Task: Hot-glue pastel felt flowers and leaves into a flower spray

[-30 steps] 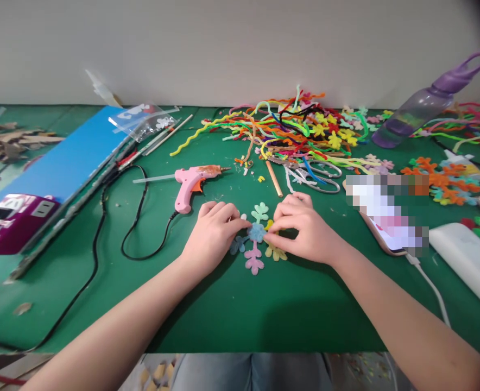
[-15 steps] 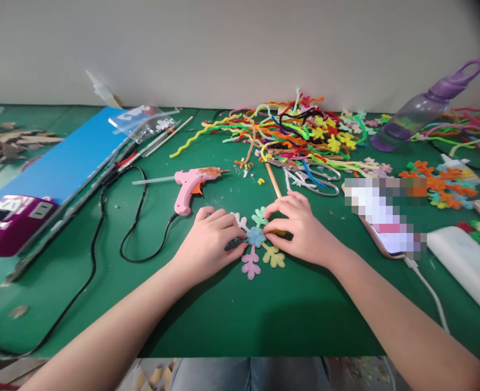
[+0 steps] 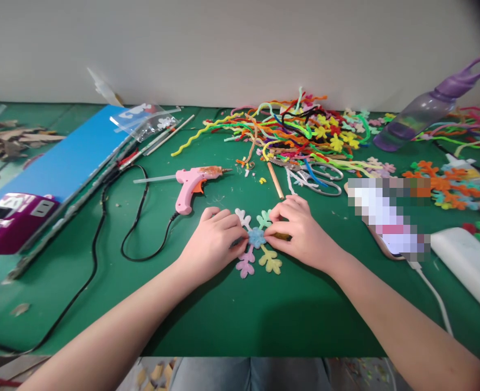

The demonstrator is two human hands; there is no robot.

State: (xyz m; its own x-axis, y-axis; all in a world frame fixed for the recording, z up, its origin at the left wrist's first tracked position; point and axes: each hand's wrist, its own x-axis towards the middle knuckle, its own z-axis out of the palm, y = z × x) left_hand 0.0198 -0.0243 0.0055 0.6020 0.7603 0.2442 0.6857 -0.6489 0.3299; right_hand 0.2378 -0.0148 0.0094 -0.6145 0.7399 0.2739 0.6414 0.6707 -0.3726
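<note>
Between my hands a fuzzy pipe-cleaner snowflake [image 3: 257, 238] lies on the green table. It has a blue centre and leaf-shaped arms: white at upper left, mint green at upper right, pink at lower left, pale yellow at lower right. My left hand [image 3: 218, 233] pinches its left side, where a bluish arm shows partly under the fingers. My right hand [image 3: 299, 228] pinches the right side, and a dark yellow piece shows between finger and thumb. The fingertips of both hands hide parts of these side arms. Just beyond my right hand lies a wooden stick [image 3: 275, 180].
A pink glue gun [image 3: 194, 187] with a black cord lies left of centre. Behind are a heap of colourful pipe cleaners [image 3: 289, 127] and scissors [image 3: 319, 179]. To the right are a phone [image 3: 386, 217], a white power bank [image 3: 463, 271] and a purple bottle [image 3: 419, 119].
The snowflake has turned slightly clockwise: its pink arm has shifted left, and more of the white arm shows. Both hands keep their pinch. The view has shifted slightly.
</note>
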